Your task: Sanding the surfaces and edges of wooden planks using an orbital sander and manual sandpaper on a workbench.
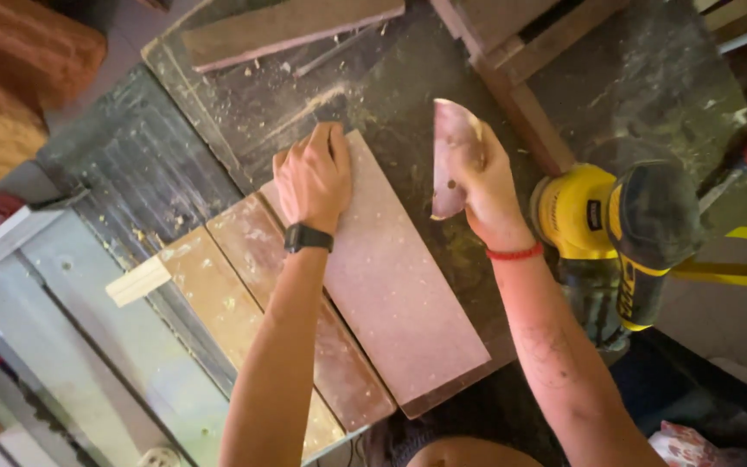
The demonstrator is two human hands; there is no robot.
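Two forearms reach up the frame: left hand [313, 177] presses fingers flat on a reddish board [391, 277]; right hand [482, 186] fingers pinch a sanding sheet [453, 156], which could slip; the yellow sander [620, 233] sits near the table [641, 78] edge.

A small dark rectangular label [596, 215] is sitting on the yellow body of the power sander [616, 242] at the right of the bench, and a second, narrow strip of dark marking [627, 298] is running along its lower yellow edge (too small to make out). The black watch [308, 238] on the left wrist is showing only its band; no screen is facing the camera.
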